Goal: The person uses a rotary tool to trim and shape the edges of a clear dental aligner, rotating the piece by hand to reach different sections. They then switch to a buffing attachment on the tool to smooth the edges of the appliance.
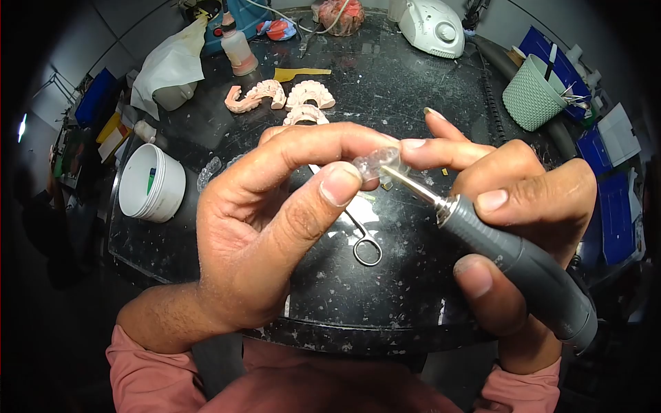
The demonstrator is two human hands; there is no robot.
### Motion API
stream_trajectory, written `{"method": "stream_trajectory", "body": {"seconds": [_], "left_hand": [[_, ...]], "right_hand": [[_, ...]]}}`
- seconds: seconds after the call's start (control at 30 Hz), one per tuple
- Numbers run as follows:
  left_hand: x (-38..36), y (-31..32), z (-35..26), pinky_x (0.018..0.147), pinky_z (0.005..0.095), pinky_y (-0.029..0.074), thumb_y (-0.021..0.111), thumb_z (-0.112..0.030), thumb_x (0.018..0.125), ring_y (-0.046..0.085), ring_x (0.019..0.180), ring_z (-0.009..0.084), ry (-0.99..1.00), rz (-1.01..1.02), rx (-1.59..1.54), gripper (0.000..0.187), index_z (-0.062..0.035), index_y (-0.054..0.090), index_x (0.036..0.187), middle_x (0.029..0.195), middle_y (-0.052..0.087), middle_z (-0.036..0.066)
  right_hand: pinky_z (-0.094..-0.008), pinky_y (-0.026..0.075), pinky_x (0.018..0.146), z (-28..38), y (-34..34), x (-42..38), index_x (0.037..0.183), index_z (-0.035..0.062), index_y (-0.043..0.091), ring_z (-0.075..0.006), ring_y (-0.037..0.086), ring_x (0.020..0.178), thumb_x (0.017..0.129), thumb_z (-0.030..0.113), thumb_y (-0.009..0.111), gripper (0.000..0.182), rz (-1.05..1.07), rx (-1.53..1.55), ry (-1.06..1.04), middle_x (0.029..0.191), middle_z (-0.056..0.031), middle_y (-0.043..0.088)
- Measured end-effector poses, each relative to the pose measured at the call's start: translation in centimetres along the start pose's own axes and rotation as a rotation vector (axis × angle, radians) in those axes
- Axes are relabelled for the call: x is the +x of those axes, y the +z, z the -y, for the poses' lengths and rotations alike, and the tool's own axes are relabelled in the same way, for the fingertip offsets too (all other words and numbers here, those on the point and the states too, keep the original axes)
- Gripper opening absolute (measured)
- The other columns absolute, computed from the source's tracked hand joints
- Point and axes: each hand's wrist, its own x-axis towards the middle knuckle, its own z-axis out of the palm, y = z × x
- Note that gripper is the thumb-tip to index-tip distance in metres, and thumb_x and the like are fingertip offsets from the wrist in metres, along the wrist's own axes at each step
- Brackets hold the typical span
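I see a small clear plastic piece (375, 164) held up above the black table (385, 89), in the middle of the view. My left hand (275, 220) pinches it between thumb and forefinger, and the other fingers curl behind. The metal tip of the grey handpiece (509, 258) touches the piece from the right. My right hand (513, 227) wraps this tool, fingers pressed around its body, and one fingertip rests on the clear piece. Below the hands, metal scissors (365, 241) lie on the table. Farther away I see pink dental casts (282, 96), a white tub (153, 182) at the left and a green basket (533, 93) at the right.
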Motion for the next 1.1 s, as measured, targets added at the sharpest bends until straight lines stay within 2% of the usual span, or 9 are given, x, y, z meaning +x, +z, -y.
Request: {"method": "stream_trajectory", "body": {"seconds": [0.13,0.33,0.7,1.1], "left_hand": [[0.2,-0.1,0.0,0.092,0.0302,0.041,0.054,-0.018,0.094,0.054,0.096,0.0131,0.04,0.017,0.051,0.028,0.0035,0.057,0.111,0.109,0.059,0.011],[0.3,-0.2,0.0,0.091,0.0307,0.04,0.053,-0.018,0.093,0.054,0.094,0.0142,0.055,0.002,0.101,0.027,0.0033,0.058,0.108,0.107,0.059,0.012],[0.4,-0.5,0.0,0.093,0.0312,0.04,0.053,-0.02,0.093,0.054,0.1,0.0174,0.139,0.019,0.271,0.027,0.0033,0.06,0.105,0.105,0.059,0.013],[0.4,-0.6,-0.3,0.094,0.0315,0.039,0.054,-0.02,0.092,0.054,0.102,0.0175,0.127,0.031,0.269,0.027,0.0033,0.06,0.106,0.106,0.059,0.013]], "right_hand": [[-0.064,0.03,0.103,0.2,0.2,0.0,0.1,0.0152,0.042,-0.0367,0.062,0.098,0.079,0.033,0.073,0.042,-0.078,0.042,0.069,0.08,-0.0065,0.053],[-0.0649,0.027,0.104,0.3,0.0,0.1,0.098,0.0146,0.044,-0.0355,0.063,0.095,0.077,0.036,0.074,0.042,-0.054,0.093,0.063,0.078,-0.0055,0.053],[-0.0655,0.028,0.103,-0.3,0.1,0.7,0.1,0.0146,0.043,-0.0362,0.063,0.095,0.079,0.036,0.073,0.043,-0.005,0.015,0.011,0.079,-0.0056,0.053],[-0.0662,0.029,0.102,-0.6,-1.3,0.5,0.101,0.0145,0.041,-0.037,0.064,0.094,0.08,0.036,0.072,0.043,0.048,-0.071,-0.049,0.08,-0.0057,0.053]]}}
